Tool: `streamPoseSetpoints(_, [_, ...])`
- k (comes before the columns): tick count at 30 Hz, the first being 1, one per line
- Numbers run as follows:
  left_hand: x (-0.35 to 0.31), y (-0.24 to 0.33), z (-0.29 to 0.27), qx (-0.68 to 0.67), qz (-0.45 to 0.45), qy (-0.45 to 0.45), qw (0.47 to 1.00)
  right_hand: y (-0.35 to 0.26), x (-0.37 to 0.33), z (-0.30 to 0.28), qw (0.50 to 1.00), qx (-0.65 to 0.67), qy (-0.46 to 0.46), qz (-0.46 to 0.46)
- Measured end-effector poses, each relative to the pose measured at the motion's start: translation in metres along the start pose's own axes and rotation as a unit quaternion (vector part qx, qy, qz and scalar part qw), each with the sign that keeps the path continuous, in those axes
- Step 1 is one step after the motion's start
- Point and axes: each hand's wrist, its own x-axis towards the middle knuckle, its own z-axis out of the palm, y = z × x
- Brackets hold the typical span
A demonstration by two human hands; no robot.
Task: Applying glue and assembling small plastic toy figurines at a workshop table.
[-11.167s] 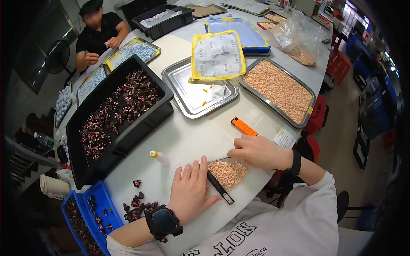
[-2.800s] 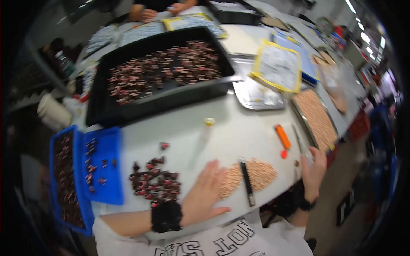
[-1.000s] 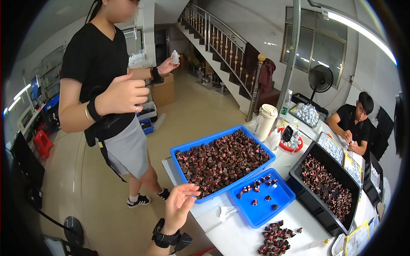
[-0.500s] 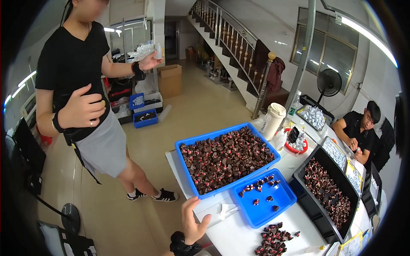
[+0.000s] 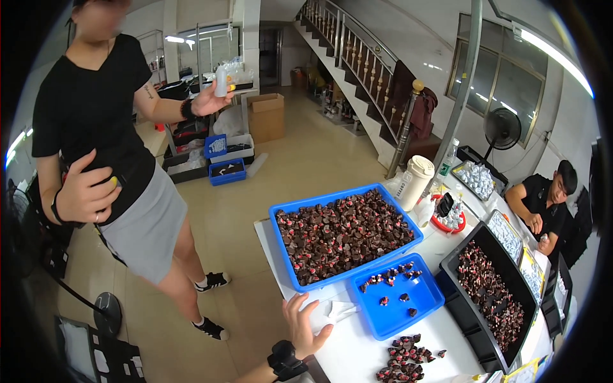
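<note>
My left hand (image 5: 302,327), with a black band on its wrist, hovers at the table's left edge with fingers spread and nothing in them. Just beyond its fingertips is a large blue tray (image 5: 357,274) heaped with small dark brown pieces marked with pink and red. White crumpled tissue (image 5: 341,311) lies right beside my fingers. A smaller blue tray (image 5: 401,311) to the right carries several of the pieces. Nearer to me, a loose pile of the same brown pieces (image 5: 403,359) rests on the white table (image 5: 345,351). My right hand is out of the picture.
A black crate (image 5: 461,313) of similar pieces stands to the right, near a red basket (image 5: 461,225), a white cup (image 5: 416,185) and a bottle (image 5: 448,159). One person (image 5: 96,96) stands at left holding a translucent bottle (image 5: 221,82); another person (image 5: 543,198) sits working at right.
My left hand has moved slightly right and more of its forearm shows. The standing person appears farther left, the bottle now in plainer sight. The view has shifted slightly.
</note>
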Motion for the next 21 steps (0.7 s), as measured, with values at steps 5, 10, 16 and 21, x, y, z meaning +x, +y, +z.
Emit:
streamPoseSetpoints(5, [-0.011,-0.003,0.004,-0.05,-0.008,0.041,0.998,0.009,-0.011,-0.001,0.999,-0.025,0.034,0.022])
streamPoseSetpoints(10, [-0.004,-0.003,0.021,-0.012,0.021,0.015,1.0,0.028,0.003,-0.012,0.999,0.015,0.024,-0.036])
streamPoseSetpoints(16, [-0.006,-0.006,0.034,-0.007,0.008,-0.002,1.0,0.024,-0.001,-0.026,0.986,0.07,0.132,-0.075])
streamPoseSetpoints(21, [-0.014,0.001,0.035,0.009,0.04,-0.008,0.999,0.056,-0.04,-0.017,0.977,0.072,0.184,-0.078])
